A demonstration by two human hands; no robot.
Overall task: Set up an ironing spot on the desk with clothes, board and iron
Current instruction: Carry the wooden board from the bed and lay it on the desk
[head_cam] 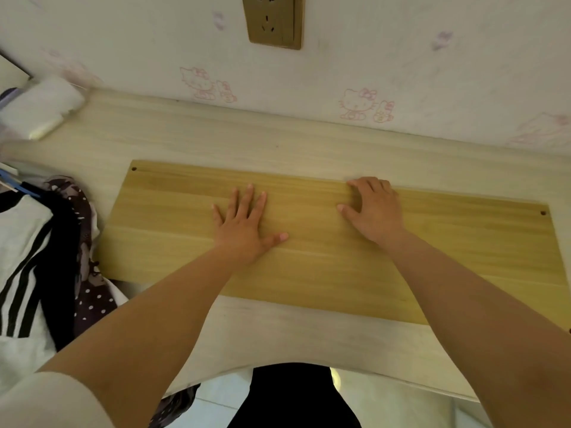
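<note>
A long yellow wooden board (324, 267) lies flat on the pale desk (216, 134), with small holes in its far corners. My left hand (245, 225) presses flat on the board's middle, fingers spread. My right hand (372, 208) rests near the board's far edge, its fingers bent down onto the wood. A pile of clothes (40, 257) lies at the desk's left end: a white top with black stripes and a dark dotted garment, on a blue hanger (18, 185). No iron is in view.
A brass wall socket (273, 21) sits on the cartoon-patterned wall behind the desk. A white soft packet (43, 106) lies at the far left corner. The desk's front edge runs close to my body, with floor tiles below.
</note>
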